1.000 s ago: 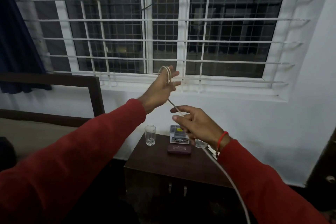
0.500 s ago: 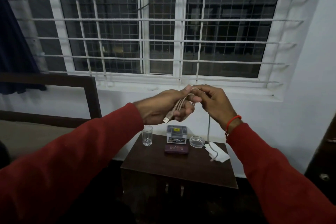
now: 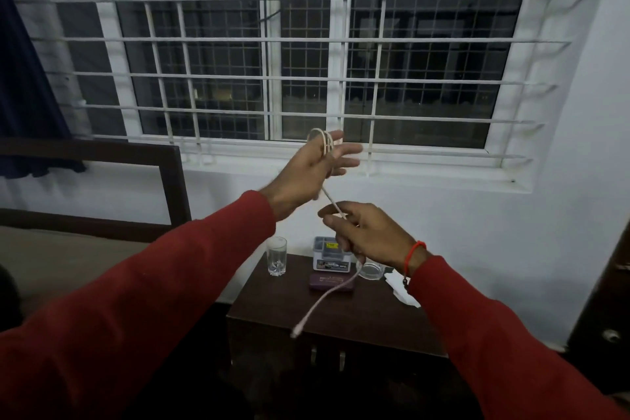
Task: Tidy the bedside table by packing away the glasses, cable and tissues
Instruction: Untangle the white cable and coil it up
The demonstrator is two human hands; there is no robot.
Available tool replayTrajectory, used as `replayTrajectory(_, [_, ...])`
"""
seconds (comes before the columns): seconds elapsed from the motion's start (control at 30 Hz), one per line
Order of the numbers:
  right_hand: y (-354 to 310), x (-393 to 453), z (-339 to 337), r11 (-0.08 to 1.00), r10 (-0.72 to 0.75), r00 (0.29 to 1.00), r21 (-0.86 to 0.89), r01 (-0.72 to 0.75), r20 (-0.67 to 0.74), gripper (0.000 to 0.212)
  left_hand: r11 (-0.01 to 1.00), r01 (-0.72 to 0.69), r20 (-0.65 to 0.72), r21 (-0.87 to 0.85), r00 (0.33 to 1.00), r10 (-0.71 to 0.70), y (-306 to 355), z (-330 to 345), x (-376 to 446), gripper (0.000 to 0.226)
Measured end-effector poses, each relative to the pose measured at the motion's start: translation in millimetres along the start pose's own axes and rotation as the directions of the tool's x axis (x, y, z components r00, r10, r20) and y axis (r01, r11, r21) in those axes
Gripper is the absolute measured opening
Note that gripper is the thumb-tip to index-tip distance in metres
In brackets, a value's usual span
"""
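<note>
A pale cable is looped around the fingers of my left hand, which is raised in front of the window. The cable runs down through my right hand, which grips it, and its free end with a plug hangs over the dark bedside table. A maroon glasses case lies on the table, partly crossed by the cable. White tissues lie at the table's right side, partly behind my right forearm.
On the table stand a drinking glass, a small grey-white box with a yellow label and a low glass dish. A bed with a dark headboard is at the left. A barred window fills the wall behind.
My hands were joined at the coil half a second ago. Now the right hand has dropped down along the cable, the left has lifted, and the loose end has become short.
</note>
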State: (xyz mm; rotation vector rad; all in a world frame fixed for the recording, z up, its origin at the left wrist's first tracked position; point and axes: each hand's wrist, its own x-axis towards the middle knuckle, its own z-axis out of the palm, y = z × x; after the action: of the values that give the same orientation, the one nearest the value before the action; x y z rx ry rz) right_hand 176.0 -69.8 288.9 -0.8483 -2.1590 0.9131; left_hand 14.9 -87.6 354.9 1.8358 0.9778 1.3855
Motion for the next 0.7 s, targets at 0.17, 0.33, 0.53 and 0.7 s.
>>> replayTrajectory(0.17, [-22,-5,-28,0.913,-0.183,0.963,-0.398,0.092,-0.198,0.011,0.847,0.064,0.202,0.527,0.959,-0.198,-14,-7,-10,0.038])
replayTrajectory(0.33, [-30,-5,-50,0.9,-0.237,0.932,-0.424,0.103,-0.275,0.035,0.898,0.358,0.357,0.255,0.828,-0.432,-3,-2,-15,0.078])
replayTrajectory(0.53, [-5,4,-59,0.975,-0.217,0.892,-0.038,0.22,-0.397,0.005,0.817,0.474,0.49,-0.329,0.825,-0.281,10,5,-17,0.053])
replayTrajectory(0.7, [13,2,-25,0.999,-0.052,0.975,-0.024,0.048,-0.214,0.017,0.803,0.17,0.203,-0.572,0.977,-0.062,17,12,-5,0.041])
